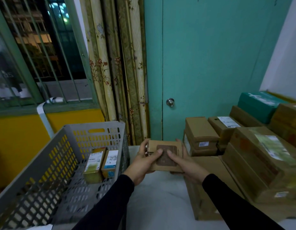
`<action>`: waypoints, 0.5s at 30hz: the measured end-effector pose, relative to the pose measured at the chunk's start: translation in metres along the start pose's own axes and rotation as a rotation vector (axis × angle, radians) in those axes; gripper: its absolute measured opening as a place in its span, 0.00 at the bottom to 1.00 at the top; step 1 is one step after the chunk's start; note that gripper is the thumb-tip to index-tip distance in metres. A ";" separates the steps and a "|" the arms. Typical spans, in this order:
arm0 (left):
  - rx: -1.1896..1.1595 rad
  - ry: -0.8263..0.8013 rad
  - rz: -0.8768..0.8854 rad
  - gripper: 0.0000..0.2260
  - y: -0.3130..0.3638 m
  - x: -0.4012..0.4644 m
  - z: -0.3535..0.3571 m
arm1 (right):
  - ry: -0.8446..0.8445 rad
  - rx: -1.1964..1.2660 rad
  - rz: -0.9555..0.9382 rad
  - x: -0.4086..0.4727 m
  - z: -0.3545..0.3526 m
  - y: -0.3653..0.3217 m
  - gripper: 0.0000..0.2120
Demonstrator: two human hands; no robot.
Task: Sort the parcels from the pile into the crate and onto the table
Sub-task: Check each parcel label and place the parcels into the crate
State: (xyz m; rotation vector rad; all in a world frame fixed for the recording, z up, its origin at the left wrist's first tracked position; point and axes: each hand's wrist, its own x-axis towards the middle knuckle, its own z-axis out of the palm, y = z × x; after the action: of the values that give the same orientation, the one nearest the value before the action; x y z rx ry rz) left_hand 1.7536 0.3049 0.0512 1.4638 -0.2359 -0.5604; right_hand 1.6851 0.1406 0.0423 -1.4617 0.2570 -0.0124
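Cardboard parcel [165, 156] held above the white worktop [160, 196], my left hand [144, 163] and right hand [185, 165] both gripping it, between grey crate [44, 171] left and parcel pile [253, 155] right.

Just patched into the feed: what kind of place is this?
Probably a small parcel-sorting room in an ordinary building: stacked cardboard parcels with shipping labels, a grey plastic crate holding two small boxes, and a teal door beside a curtained, barred window.
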 end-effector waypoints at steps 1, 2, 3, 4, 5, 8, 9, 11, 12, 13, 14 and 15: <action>-0.013 -0.003 0.011 0.30 -0.001 0.000 0.000 | 0.003 -0.012 -0.001 0.000 0.000 -0.001 0.42; -0.026 0.000 0.028 0.30 -0.003 0.001 -0.001 | 0.012 -0.015 -0.012 0.000 0.000 -0.001 0.39; -0.043 0.004 0.045 0.31 -0.003 0.002 -0.001 | 0.020 -0.008 -0.022 0.001 0.000 -0.002 0.36; -0.057 0.006 0.062 0.31 -0.003 0.003 0.000 | 0.026 -0.002 -0.034 0.002 0.000 -0.001 0.34; -0.063 0.008 0.077 0.31 -0.003 0.004 0.000 | 0.030 -0.003 -0.047 0.003 0.001 -0.001 0.33; -0.076 0.014 0.097 0.28 -0.001 0.005 0.001 | 0.039 -0.002 -0.076 0.005 0.003 -0.002 0.31; -0.074 0.016 0.098 0.28 -0.002 0.005 0.001 | 0.049 0.001 -0.083 0.006 0.002 -0.002 0.31; -0.053 0.016 0.099 0.29 -0.001 0.006 0.000 | 0.055 -0.006 -0.094 0.006 0.002 -0.003 0.32; -0.043 0.010 0.099 0.30 -0.001 0.007 0.000 | 0.052 -0.010 -0.093 0.006 0.002 -0.003 0.34; -0.041 0.004 0.099 0.30 -0.001 0.007 0.000 | 0.047 -0.010 -0.092 0.007 0.001 -0.003 0.35; -0.050 0.000 0.102 0.31 -0.002 0.008 0.000 | 0.048 -0.009 -0.093 0.007 0.001 -0.002 0.35; -0.061 0.001 0.109 0.31 -0.001 0.008 0.000 | 0.052 -0.011 -0.099 0.008 0.000 -0.002 0.35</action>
State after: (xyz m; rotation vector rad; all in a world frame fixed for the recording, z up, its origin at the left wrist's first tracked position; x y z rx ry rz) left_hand 1.7597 0.3011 0.0484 1.3831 -0.2934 -0.4753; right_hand 1.6932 0.1394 0.0435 -1.4849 0.2273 -0.1296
